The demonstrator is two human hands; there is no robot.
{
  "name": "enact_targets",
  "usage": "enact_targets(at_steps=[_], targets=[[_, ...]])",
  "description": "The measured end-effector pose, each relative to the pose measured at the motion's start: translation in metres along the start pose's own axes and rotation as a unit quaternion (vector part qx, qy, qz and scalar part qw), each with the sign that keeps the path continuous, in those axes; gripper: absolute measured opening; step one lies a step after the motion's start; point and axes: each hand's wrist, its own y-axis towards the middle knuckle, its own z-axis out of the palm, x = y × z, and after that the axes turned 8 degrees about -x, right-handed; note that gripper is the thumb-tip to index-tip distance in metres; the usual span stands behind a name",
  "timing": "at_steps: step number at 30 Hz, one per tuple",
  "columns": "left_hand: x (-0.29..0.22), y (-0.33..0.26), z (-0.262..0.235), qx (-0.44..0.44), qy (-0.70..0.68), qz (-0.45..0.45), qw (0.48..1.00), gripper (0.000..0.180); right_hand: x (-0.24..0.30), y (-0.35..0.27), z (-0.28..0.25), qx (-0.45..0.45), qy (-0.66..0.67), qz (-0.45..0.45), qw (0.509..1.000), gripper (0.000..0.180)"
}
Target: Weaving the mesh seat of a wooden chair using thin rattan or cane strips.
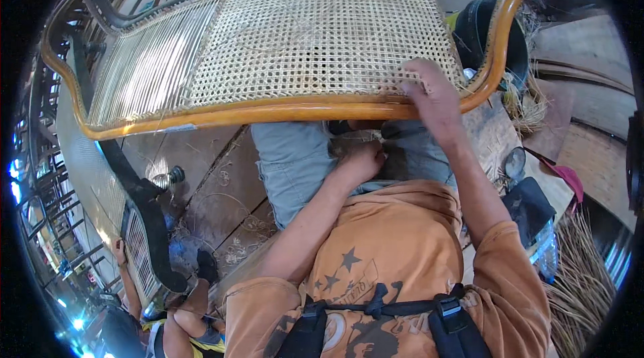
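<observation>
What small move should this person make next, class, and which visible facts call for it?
Probably bring the left hand up to steady the orange-brown wooden rail. The right hand is alone at the right end of the cane mesh, beside the rail, while the left is low between the blue trouser legs, away from the mesh.

Right hand (437,95) blurred at the fingertips (410,67)

Counted against the open-weave panel (315,42): panel, one. Wooden frame (268,113) along its near edge, one. Wearer's hands, two: right hand (435,93) at its near right corner, left hand (361,162) nearer than its near edge. Dark bucket (471,37) to its right, one. Clear bottle (547,250), nearer and right, one. Co-worker (178,334), nearer and left, one.
</observation>
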Motion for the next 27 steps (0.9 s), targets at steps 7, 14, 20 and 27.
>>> enact_targets(at_steps=[7, 14, 20, 27], targets=[[0.001, 0.003, 0.003, 0.038, -0.064, -0.046, 0.996, 0.03, -0.033, -0.03, -0.082, -0.165, -0.041, 0.122, 0.978, 0.014], [-0.004, 0.001, 0.0, 0.011, -0.04, -0.037, 0.998, 0.029, -0.07, -0.11, -0.082, -0.166, -0.008, 0.215, 0.962, 0.011], [-0.084, -0.001, -0.054, -0.234, 0.008, 0.157, 0.959, 0.034, -0.096, -0.146, -0.101, -0.168, -0.048, 0.278, 0.944, 0.011], [-0.111, 0.004, -0.078, -0.128, 0.267, -0.01, 0.955, 0.056, -0.139, -0.161, -0.167, -0.244, -0.122, 0.35, 0.896, 0.016]])
